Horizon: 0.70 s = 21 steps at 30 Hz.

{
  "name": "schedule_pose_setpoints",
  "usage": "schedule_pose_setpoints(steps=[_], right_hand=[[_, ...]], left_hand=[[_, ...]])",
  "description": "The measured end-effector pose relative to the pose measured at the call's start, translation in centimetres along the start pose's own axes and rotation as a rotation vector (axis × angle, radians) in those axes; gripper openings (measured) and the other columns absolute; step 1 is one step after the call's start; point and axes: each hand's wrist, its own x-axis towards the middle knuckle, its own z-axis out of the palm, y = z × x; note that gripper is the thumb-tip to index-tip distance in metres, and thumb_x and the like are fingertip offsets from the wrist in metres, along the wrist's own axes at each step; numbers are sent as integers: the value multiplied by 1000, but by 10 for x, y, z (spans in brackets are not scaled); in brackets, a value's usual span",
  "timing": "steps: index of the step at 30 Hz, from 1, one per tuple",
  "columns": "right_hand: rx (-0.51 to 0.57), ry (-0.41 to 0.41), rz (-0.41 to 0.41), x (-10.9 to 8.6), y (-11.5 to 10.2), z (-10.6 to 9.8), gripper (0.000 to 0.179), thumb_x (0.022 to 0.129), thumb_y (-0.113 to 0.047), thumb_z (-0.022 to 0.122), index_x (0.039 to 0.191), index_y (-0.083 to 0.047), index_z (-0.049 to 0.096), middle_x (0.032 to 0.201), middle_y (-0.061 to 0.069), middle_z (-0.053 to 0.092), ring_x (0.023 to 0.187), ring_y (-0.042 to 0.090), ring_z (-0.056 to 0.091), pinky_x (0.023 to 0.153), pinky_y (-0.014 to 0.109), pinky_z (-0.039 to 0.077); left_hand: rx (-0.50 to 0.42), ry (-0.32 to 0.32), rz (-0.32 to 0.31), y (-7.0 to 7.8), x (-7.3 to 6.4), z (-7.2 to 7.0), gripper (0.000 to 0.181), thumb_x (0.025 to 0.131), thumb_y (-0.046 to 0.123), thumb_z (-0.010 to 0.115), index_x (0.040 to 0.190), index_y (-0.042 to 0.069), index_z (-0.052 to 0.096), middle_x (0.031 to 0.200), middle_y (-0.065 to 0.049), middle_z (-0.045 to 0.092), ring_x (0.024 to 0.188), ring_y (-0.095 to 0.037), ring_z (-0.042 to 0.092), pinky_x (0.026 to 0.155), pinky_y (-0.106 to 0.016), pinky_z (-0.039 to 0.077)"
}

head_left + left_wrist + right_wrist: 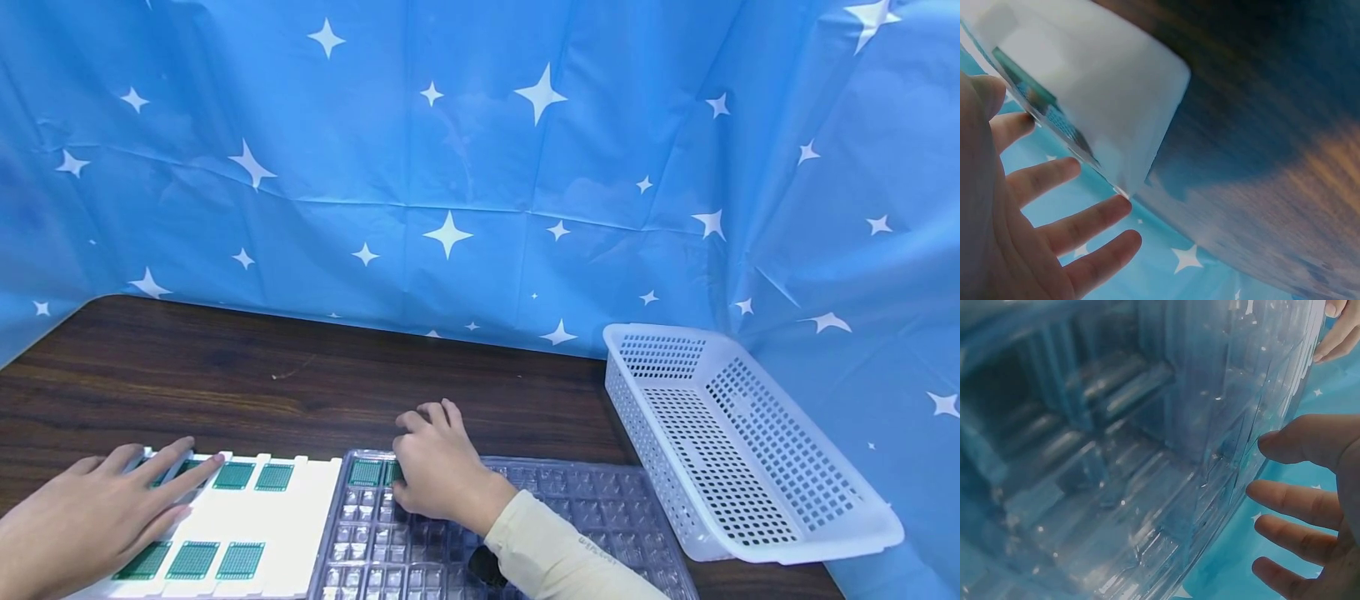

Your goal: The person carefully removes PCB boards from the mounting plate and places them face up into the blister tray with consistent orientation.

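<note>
My left hand [112,512] lies with fingers spread over the left part of a white holder [288,533]. Its fingers cover parts of the small green circuit boards [234,476] in the upper row; more boards [192,560] sit in the lower row. My right hand [442,471] is over the upper left of a clear plastic tray [600,500] with many compartments. One green board [365,472] sits in the tray's corner compartment. A second board [393,473] beside it is partly hidden by the right hand. In the right wrist view the thumb and fingertips [1272,445] are apart at the tray.
A white perforated basket [720,450] stands right of the tray, tilted in view. The dark wooden table [225,375] runs back to a blue curtain [450,167] with white stars. A small black object [486,567] shows beside the right sleeve.
</note>
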Motion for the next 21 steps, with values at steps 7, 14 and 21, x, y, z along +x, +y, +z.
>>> schedule_pose_setpoints(steps=[7,14,21], right_hand=[[-5,5,3,0,-1,0,16,88,-36,70,85,-21,76,137,-3,58,132,25,45,117,53,31],[-18,16,8,0,-3,0,16,88,-36,70,86,-21,76,137,-3,58,132,25,45,117,53,31],[-3,13,7,0,-2,-1,15,88,-35,70,90,-21,76,137,-3,58,132,25,45,117,53,31]], left_hand=[[-3,-2,3,-1,-1,2,60,93,59,53,142,27,50,136,-19,57,105,-47,60,83,-69,47],[9,11,3,-1,-1,1,59,92,59,54,142,27,51,136,-18,58,105,-46,60,83,-69,48],[9,-1,0,-1,-1,-1,60,92,59,54,144,28,49,138,-18,56,107,-46,60,84,-69,47]])
